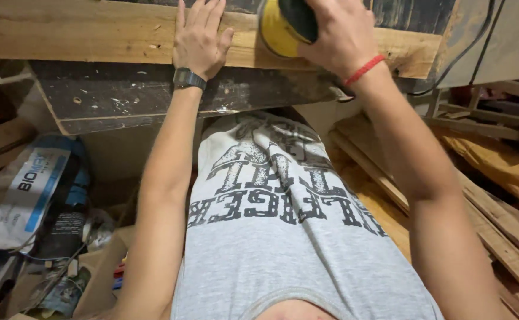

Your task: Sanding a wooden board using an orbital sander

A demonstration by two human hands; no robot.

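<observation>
Right hand (339,35) closed over the top of a yellow sander (283,26), grip wrapped around its dark upper body, sander pressed on the pale wooden plank (64,38). Red string bracelet (364,70) on that wrist. Sander sits on the plank toward its right end, near the plank's near edge; top of the tool cut off by the frame.

Left hand (199,38) holds nothing, flat with fingers stretched out, palm down on the same plank, just beside the sander on its left, not touching it. Dark wristwatch (188,78) on that wrist, over the plank's near edge.

Plank lies across the table (123,98), whose dark scuffed near edge shows below it, flecked with pale dust. Black cable (455,59) runs down past the table's right end.

Below the table's near edge: grey shirt (283,237) with dark print, the person's own. Under the left end, a white-and-blue sack (28,189) and clutter on the floor. Under the right end, stacked wooden boards (497,225) lying slantwise and brownish sheeting (497,163) beside them.
</observation>
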